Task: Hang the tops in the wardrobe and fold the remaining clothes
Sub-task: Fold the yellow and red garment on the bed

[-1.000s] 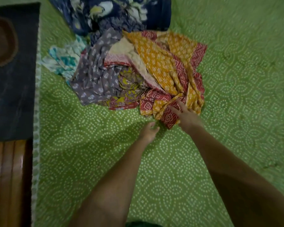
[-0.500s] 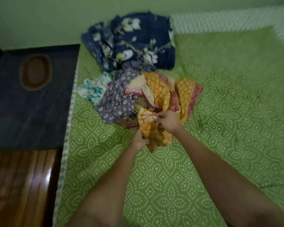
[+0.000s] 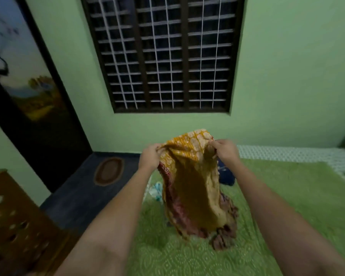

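Note:
A yellow-and-red printed garment [image 3: 193, 188] hangs in the air above the green bed [image 3: 287, 196]. My left hand [image 3: 150, 157] grips its upper left edge. My right hand [image 3: 224, 151] grips its upper right edge. The cloth droops between them and its lower end reaches the pile of clothes [image 3: 225, 236] on the bed. A dark blue floral garment [image 3: 225, 176] and a white-and-teal cloth [image 3: 156, 191] peek out behind the held garment; most of the pile is hidden by it.
A barred window [image 3: 167, 54] fills the green wall ahead. A dark door with a picture [image 3: 28, 86] stands at left. An oval mat [image 3: 109, 171] lies on the dark floor. A wooden bed frame [image 3: 12, 212] is at lower left.
Both hands took hold of the yellow-and-red garment in the pile and lifted it up off the bed. The view tilted up to the wall and window.

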`<state>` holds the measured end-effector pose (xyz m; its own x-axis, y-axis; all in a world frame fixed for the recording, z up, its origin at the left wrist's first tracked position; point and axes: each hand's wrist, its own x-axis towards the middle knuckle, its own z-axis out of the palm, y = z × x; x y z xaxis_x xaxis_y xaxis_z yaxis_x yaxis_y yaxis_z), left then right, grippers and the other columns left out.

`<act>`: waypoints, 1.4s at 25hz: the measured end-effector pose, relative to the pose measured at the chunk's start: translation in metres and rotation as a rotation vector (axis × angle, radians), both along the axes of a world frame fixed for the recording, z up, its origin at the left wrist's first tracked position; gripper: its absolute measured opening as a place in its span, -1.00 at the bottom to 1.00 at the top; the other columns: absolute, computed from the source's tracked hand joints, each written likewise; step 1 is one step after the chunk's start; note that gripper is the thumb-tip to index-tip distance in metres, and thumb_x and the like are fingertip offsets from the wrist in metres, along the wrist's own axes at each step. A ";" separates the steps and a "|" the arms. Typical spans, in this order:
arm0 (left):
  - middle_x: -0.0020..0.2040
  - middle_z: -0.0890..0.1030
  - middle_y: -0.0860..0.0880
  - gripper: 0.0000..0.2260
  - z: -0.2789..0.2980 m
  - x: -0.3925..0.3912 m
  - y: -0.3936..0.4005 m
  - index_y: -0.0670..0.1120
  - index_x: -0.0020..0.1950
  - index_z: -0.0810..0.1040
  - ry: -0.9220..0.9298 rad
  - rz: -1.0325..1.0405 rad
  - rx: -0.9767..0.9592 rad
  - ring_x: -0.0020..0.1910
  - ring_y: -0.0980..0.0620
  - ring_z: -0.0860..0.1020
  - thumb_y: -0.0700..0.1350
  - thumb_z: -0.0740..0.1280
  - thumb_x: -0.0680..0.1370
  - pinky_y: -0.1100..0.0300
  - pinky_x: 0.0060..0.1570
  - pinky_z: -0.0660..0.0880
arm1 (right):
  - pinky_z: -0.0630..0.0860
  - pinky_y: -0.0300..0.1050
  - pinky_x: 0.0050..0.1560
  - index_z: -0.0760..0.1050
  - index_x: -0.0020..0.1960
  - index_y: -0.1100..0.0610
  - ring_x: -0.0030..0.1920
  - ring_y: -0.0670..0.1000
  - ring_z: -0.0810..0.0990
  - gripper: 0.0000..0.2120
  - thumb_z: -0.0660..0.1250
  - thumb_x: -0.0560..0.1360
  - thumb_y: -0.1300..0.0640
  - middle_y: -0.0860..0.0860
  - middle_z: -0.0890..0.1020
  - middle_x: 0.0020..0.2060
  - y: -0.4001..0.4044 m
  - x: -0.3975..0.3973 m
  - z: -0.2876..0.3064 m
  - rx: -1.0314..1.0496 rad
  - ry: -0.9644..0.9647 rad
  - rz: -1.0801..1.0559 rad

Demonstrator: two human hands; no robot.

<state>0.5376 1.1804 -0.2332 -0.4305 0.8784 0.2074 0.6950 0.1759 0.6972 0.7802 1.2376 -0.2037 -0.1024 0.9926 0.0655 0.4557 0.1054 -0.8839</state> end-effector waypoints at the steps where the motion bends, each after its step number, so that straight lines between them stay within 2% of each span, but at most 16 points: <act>1: 0.08 0.63 -0.17 -0.73 0.028 -0.007 -0.007 -0.16 0.15 0.61 0.042 0.022 0.044 0.09 -0.17 0.56 -0.01 0.27 0.60 0.11 -0.08 0.38 | 0.42 -0.14 -0.33 0.52 -0.30 0.05 -0.43 -0.03 0.57 -0.68 0.24 0.57 -0.04 -0.04 0.58 -0.46 -0.009 -0.004 0.020 0.050 -0.050 -0.009; 3: 0.13 0.61 -0.12 -0.70 0.066 -0.013 -0.016 -0.10 0.19 0.59 0.122 0.099 0.100 0.09 -0.13 0.54 0.05 0.25 0.60 0.09 -0.03 0.41 | 0.49 -0.11 -0.25 0.52 -0.30 0.03 -0.36 0.01 0.58 -0.66 0.21 0.58 -0.07 0.01 0.60 -0.40 -0.023 -0.009 0.046 0.126 -0.095 -0.022; 6: 0.21 0.49 -0.09 -0.70 0.092 -0.018 -0.028 -0.05 0.16 0.58 0.078 0.342 0.124 0.17 -0.13 0.44 0.10 0.25 0.58 -0.03 0.06 0.44 | 0.45 -0.10 -0.22 0.59 -0.27 0.16 -0.35 -0.02 0.52 -0.64 0.24 0.58 -0.02 0.01 0.57 -0.40 -0.048 -0.018 0.069 0.197 0.065 0.010; 9: 0.18 0.43 -0.10 -0.77 0.079 -0.034 -0.024 -0.17 0.04 0.52 -0.441 0.435 0.053 0.13 -0.20 0.48 -0.02 0.22 0.61 0.00 0.10 0.49 | 0.38 -0.15 -0.22 0.57 -0.21 0.32 -0.32 -0.03 0.43 -0.62 0.25 0.58 0.03 0.03 0.50 -0.38 -0.078 -0.030 0.074 0.167 0.182 0.089; 11: 0.12 0.57 -0.17 -0.76 0.070 -0.044 -0.030 -0.24 0.04 0.54 -0.588 0.365 0.018 0.04 -0.20 0.57 -0.10 0.17 0.62 0.00 0.07 0.56 | 0.41 -0.18 -0.18 0.53 -0.24 0.25 -0.26 -0.02 0.45 -0.70 0.29 0.56 0.07 0.04 0.51 -0.33 -0.093 -0.033 0.067 0.042 0.175 0.228; 13: 0.00 0.59 -0.18 -0.76 0.071 -0.040 -0.039 -0.23 -0.02 0.56 -0.431 0.300 -0.035 -0.02 -0.18 0.57 -0.14 0.14 0.63 0.06 -0.01 0.55 | 0.47 -0.20 -0.18 0.54 -0.22 0.17 -0.23 -0.02 0.52 -0.80 0.31 0.54 0.11 0.03 0.57 -0.30 -0.102 -0.029 0.060 -0.271 0.117 0.452; 16: 0.03 0.58 -0.14 -0.72 0.078 -0.015 -0.048 -0.18 0.08 0.58 -0.180 0.062 0.009 0.06 -0.16 0.54 -0.06 0.13 0.65 0.10 0.00 0.43 | 0.51 -0.19 -0.12 0.58 -0.23 0.14 -0.22 -0.04 0.59 -0.84 0.34 0.51 0.15 0.03 0.63 -0.28 -0.109 -0.030 0.051 -0.631 -0.052 0.660; 17: 0.04 0.59 -0.12 -0.72 0.081 -0.004 -0.051 -0.18 0.10 0.57 -0.184 -0.093 0.044 0.07 -0.13 0.53 -0.05 0.14 0.65 0.11 0.00 0.41 | 0.52 -0.17 -0.08 0.60 -0.22 0.15 -0.19 -0.03 0.61 -0.83 0.33 0.51 0.15 0.05 0.64 -0.25 -0.109 -0.032 0.050 -0.663 -0.095 0.662; 20: -0.11 0.58 -0.07 -0.73 0.094 0.018 -0.054 -0.14 0.06 0.56 -0.445 -0.411 0.044 -0.03 -0.05 0.53 -0.01 0.14 0.66 0.14 -0.06 0.44 | 0.55 -0.17 -0.06 0.61 -0.08 0.23 -0.12 0.01 0.65 -0.78 0.20 0.55 0.17 0.09 0.68 -0.14 -0.108 -0.043 0.058 -0.713 -0.219 0.604; 22: -0.14 0.54 -0.01 -0.71 0.104 0.024 -0.061 -0.12 0.16 0.53 -0.532 -0.525 0.025 -0.04 0.00 0.51 0.03 0.13 0.66 0.13 0.01 0.46 | 0.55 -0.24 -0.21 0.56 0.00 0.26 -0.20 -0.02 0.64 -0.79 0.17 0.57 0.21 0.07 0.68 -0.18 -0.109 -0.053 0.064 -0.611 -0.322 0.539; 24: -0.09 0.56 -0.03 -0.65 0.109 0.022 -0.061 -0.17 0.22 0.51 -0.501 -0.573 0.006 -0.02 -0.02 0.53 0.04 0.12 0.66 0.10 0.09 0.45 | 0.48 -0.30 -0.37 0.47 0.13 0.20 -0.22 -0.01 0.60 -0.84 0.26 0.56 0.26 0.05 0.65 -0.16 -0.109 -0.062 0.065 -0.322 -0.317 0.392; 25: -0.09 0.58 -0.07 -0.62 0.112 0.021 -0.063 -0.23 0.21 0.50 -0.482 -0.597 -0.010 -0.04 -0.04 0.56 0.05 0.12 0.66 0.08 0.08 0.45 | 0.46 -0.32 -0.36 0.41 0.21 0.12 -0.12 0.01 0.58 -0.72 0.31 0.53 0.29 0.04 0.61 -0.06 -0.109 -0.065 0.064 -0.198 -0.246 0.369; 27: -0.26 0.53 -0.07 -0.60 0.114 0.016 -0.067 -0.25 0.04 0.53 -0.487 -0.688 -0.041 -0.26 0.03 0.53 0.07 0.11 0.65 0.13 -0.10 0.47 | 0.52 -0.24 -0.12 0.34 0.26 -0.02 0.07 0.04 0.55 -0.57 0.32 0.51 0.33 -0.02 0.55 0.07 -0.112 -0.073 0.059 -0.136 -0.087 0.445; 30: -0.39 0.31 0.03 -0.63 0.118 0.010 -0.071 -0.05 -0.32 0.37 -0.563 -0.775 -0.026 -0.44 0.11 0.29 0.11 0.16 0.62 0.27 -0.35 0.34 | 0.53 -0.02 0.17 0.53 0.16 0.19 0.09 0.10 0.58 -0.78 0.31 0.52 0.29 0.10 0.62 0.05 -0.111 -0.086 0.041 -0.062 -0.182 0.568; 33: -0.40 0.35 0.02 -0.63 0.117 -0.003 -0.068 -0.06 -0.33 0.39 -0.423 -0.731 0.015 -0.44 0.10 0.32 0.14 0.21 0.59 0.28 -0.33 0.36 | 0.49 -0.08 0.10 0.59 0.10 0.17 0.02 0.01 0.56 -0.81 0.34 0.53 0.13 0.03 0.65 -0.03 -0.112 -0.096 0.031 -0.056 -0.200 0.514; 35: -0.34 0.48 0.00 -0.65 0.112 -0.018 -0.064 -0.09 -0.26 0.48 -0.215 -0.674 0.045 -0.32 0.09 0.47 0.13 0.22 0.59 0.23 -0.12 0.43 | 0.44 -0.13 0.07 0.59 0.13 0.14 0.02 -0.01 0.54 -0.77 0.31 0.55 0.05 -0.03 0.62 -0.05 -0.106 -0.093 0.032 0.024 -0.234 0.427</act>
<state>0.5194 1.1166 -0.1208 0.1685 0.9605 0.2214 0.4881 -0.2764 0.8279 0.6868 1.1312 -0.1714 -0.5151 0.8570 0.0142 0.5535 0.3452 -0.7580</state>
